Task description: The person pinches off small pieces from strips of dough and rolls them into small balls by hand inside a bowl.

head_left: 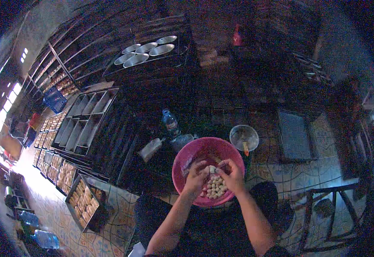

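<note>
A pink basin (pixel 177 173) stands between my knees, and both my hands are inside its rim. Small pale balls (pixel 216 188), which look like dough, lie heaped at its near side. My left hand (pixel 195 177) and my right hand (pixel 233 175) meet above the heap with fingers curled. Between their fingertips is a pale dough piece (pixel 212 169), pinched from both sides. A crumpled plastic bag (pixel 188 166) rests against the basin's left inner wall, partly behind my left hand.
A metal bowl (pixel 238 133) with a brush-like tool stands just beyond the basin. Nearby are a plastic bottle (pixel 170 120) and a clear bag (pixel 151 150). Stacked tins (pixel 84 124) and a bread-filled tray (pixel 83 203) stand left; a metal frame (pixel 330 214) is right.
</note>
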Demonstrator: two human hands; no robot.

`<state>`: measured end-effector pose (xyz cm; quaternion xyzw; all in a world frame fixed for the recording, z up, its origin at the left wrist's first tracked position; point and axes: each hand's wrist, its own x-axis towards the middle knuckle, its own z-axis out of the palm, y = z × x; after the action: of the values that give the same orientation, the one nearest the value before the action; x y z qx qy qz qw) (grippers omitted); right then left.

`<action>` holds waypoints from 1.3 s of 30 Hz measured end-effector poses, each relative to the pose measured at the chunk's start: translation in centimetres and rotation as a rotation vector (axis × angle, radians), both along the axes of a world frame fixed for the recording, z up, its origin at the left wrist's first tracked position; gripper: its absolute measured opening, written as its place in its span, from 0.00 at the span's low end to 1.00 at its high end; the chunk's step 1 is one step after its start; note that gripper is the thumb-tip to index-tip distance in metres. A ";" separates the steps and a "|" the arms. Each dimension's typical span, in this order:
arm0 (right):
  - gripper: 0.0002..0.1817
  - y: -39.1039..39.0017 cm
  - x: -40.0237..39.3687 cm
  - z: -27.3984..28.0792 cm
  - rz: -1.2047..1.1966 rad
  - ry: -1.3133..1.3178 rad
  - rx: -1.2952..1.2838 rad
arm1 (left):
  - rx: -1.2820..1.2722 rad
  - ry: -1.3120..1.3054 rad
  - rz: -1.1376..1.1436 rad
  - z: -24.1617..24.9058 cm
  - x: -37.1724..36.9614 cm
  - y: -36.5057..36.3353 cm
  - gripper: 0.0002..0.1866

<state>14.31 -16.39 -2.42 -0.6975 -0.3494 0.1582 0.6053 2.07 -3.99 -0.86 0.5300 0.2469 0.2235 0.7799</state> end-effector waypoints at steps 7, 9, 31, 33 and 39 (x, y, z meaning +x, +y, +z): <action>0.14 -0.5 -1.3 3.0 0.117 -0.417 -0.044 | -0.070 0.159 0.084 -3.2 -0.7 0.3 0.20; 0.16 -0.5 -1.4 3.9 0.167 -0.436 -0.039 | -0.156 0.116 0.142 -2.5 -1.4 -0.1 0.21; 0.15 -0.3 -1.4 5.5 0.191 -0.268 -0.158 | 0.674 0.082 0.110 -0.4 -1.2 0.6 0.14; 0.14 0.4 -1.4 5.3 0.215 -0.315 -0.171 | 0.784 0.156 0.146 -0.6 -1.7 1.3 0.11; 0.14 0.2 -1.1 5.7 0.313 -0.365 -0.148 | 0.471 0.108 0.145 -0.4 -2.4 0.9 0.07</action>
<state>13.25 -16.17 3.23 -0.6944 -0.5442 0.1464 0.4475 -0.34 -3.13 -1.22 0.6891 0.2666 0.3015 0.6026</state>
